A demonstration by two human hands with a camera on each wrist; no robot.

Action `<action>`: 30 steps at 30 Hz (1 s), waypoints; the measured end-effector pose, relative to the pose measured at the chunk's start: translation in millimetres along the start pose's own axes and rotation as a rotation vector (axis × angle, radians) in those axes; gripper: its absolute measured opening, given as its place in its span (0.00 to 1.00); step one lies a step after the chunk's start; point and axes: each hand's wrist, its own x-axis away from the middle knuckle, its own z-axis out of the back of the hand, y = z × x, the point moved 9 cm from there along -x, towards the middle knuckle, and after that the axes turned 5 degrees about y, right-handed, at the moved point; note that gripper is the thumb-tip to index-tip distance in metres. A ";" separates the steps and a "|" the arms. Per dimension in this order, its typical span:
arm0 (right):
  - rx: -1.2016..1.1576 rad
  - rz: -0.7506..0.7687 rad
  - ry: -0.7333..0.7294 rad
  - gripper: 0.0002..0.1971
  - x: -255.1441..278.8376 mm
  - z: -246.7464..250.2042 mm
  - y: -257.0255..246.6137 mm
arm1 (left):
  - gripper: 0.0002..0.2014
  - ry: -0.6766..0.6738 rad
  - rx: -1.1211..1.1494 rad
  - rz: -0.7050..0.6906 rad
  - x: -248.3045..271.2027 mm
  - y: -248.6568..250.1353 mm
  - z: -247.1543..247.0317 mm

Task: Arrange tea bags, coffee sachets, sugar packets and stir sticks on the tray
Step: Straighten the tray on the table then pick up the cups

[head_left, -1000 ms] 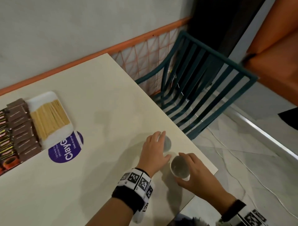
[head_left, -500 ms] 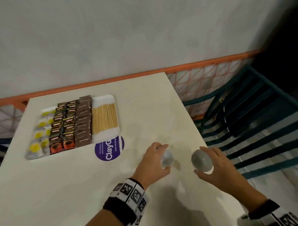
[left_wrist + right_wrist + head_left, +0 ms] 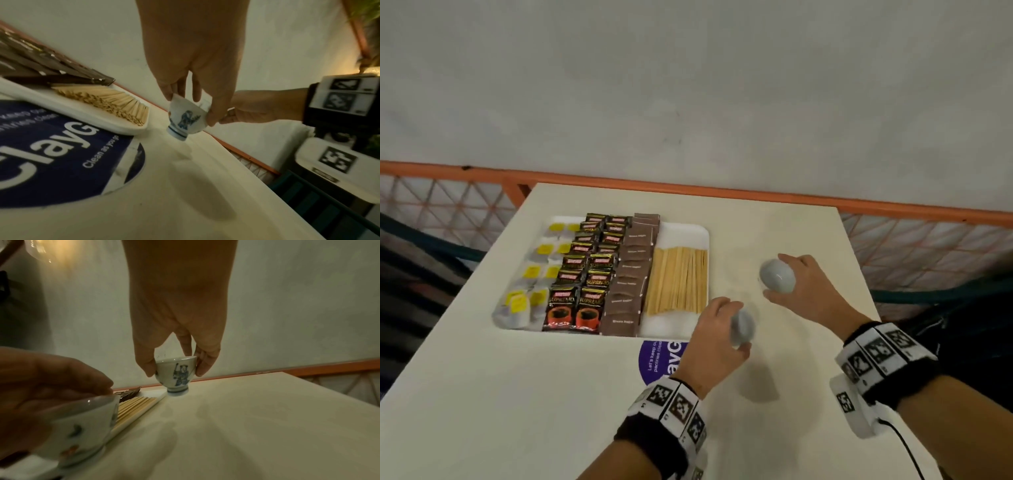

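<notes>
I hold one small white cup with blue figures in each hand above the pale worktop (image 3: 551, 394). My left hand (image 3: 714, 337) pinches its tilted cup (image 3: 186, 117) at the rim, just right of the tray (image 3: 688, 233). My right hand (image 3: 808, 291) curls round the other cup (image 3: 174, 374), upright and farther right. The tray already carries tea bags (image 3: 530, 291), coffee sachets (image 3: 585, 274), sugar packets (image 3: 631, 274) and stir sticks (image 3: 678, 279) in rows. I judge it best to level the left cup, lower both gently beside the tray, and keep clear of the sticks.

Cups (image 3: 777, 280) right of tray (image 3: 688, 233)
</notes>
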 end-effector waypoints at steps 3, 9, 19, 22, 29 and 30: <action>-0.020 0.015 -0.012 0.35 -37.7 -11.7 -19.8 | 0.29 0.057 0.095 0.023 -14.3 -7.7 2.8; 0.002 0.015 -0.095 0.38 -82.6 -43.9 -36.8 | 0.27 0.220 0.222 0.092 -41.2 -26.8 11.3; 0.000 0.029 -0.128 0.43 -105.6 -68.7 -40.1 | 0.27 0.244 0.201 0.027 -53.2 -41.3 -1.4; -0.008 0.038 -0.131 0.42 -103.1 -69.7 -41.2 | 0.29 0.250 0.239 0.049 -53.1 -44.3 -3.4; -0.036 0.025 -0.108 0.42 -98.3 -69.8 -40.4 | 0.32 0.263 0.182 0.032 -51.7 -50.9 -5.8; -0.037 0.028 -0.104 0.42 -97.4 -69.5 -41.0 | 0.32 0.265 0.184 0.039 -51.3 -52.4 -6.1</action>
